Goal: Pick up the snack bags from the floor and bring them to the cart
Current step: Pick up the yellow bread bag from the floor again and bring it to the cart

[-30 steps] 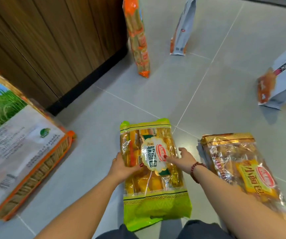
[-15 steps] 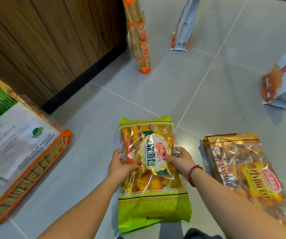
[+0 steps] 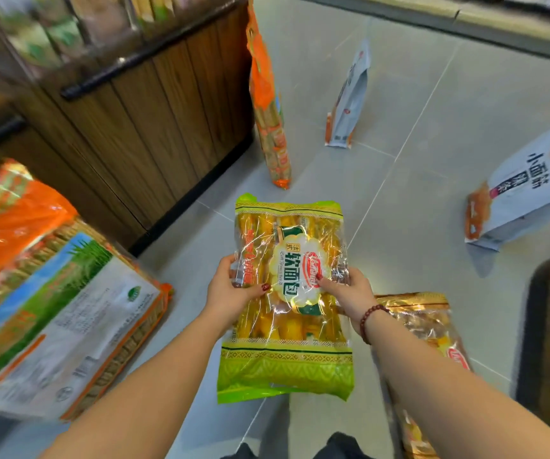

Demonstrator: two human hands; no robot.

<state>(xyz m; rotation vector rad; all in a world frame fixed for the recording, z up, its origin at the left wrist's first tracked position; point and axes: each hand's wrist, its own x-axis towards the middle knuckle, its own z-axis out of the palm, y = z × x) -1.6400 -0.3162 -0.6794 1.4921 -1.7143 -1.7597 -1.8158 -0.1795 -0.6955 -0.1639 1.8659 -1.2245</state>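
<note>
Both hands are on the green-and-yellow bread bag (image 3: 295,260). Our left hand (image 3: 230,293) pinches its left edge, thumb on the front and fingers curled behind. Our right hand (image 3: 346,293) does the same on the right edge, thumb pressed onto the printed label. We take it at mid-height from both sides because the pack is long, soft and slippery. A grip at one end would let it sag and fold, and the clear film gives little to hold. It appears lifted off the floor (image 3: 416,243), face up in front of us with its green end toward our body, though we cannot be sure the near end is off the tiles.

Other snack bags are down there. A gold bag (image 3: 422,323) lies just beside our right forearm, and a grey-white bag (image 3: 525,190) lies well apart to the right. A grey pouch (image 3: 349,104) stands farther off, a tall orange bag (image 3: 268,104) leans against the wooden cabinet (image 3: 154,120), and a large orange bag (image 3: 61,309) lies at our left. We judge the task barely begun. We cannot pick out the cart, so finding it comes next, and squeezing hard on the way could crush the soft bread.
</note>
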